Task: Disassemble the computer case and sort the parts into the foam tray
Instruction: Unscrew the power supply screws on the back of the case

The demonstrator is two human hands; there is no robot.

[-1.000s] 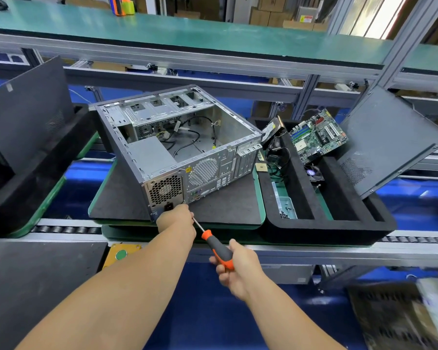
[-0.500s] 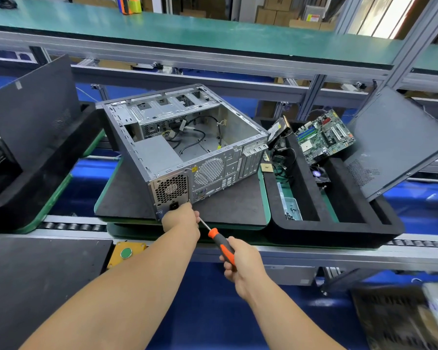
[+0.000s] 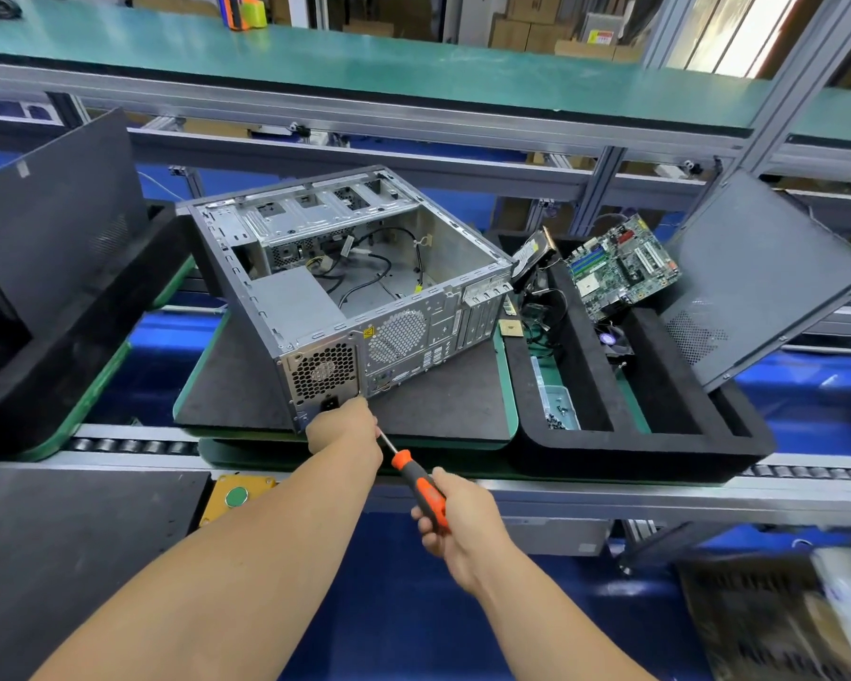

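An open grey computer case point(image 3: 355, 287) lies on its side on a dark mat, its rear panel with the power supply fan facing me. My left hand point(image 3: 345, 427) sits at the lower rear corner of the case, fingers curled around the metal shaft of a screwdriver point(image 3: 416, 476). My right hand point(image 3: 455, 525) grips its orange and black handle. The screwdriver tip is hidden behind my left hand. To the right stands the black foam tray point(image 3: 644, 449), holding a green motherboard point(image 3: 620, 267), cables, a small fan and loose screws.
A dark side panel point(image 3: 757, 282) leans on the tray's right side. Another black foam tray with a panel point(image 3: 55, 248) stands at the left. A yellow box with a green button point(image 3: 237, 496) sits below the conveyor rail. A green shelf runs overhead.
The view has drifted slightly; the case and tray appear shifted right and a bit lower. Both hands stay at the case's rear corner with the screwdriver, with little visible movement.
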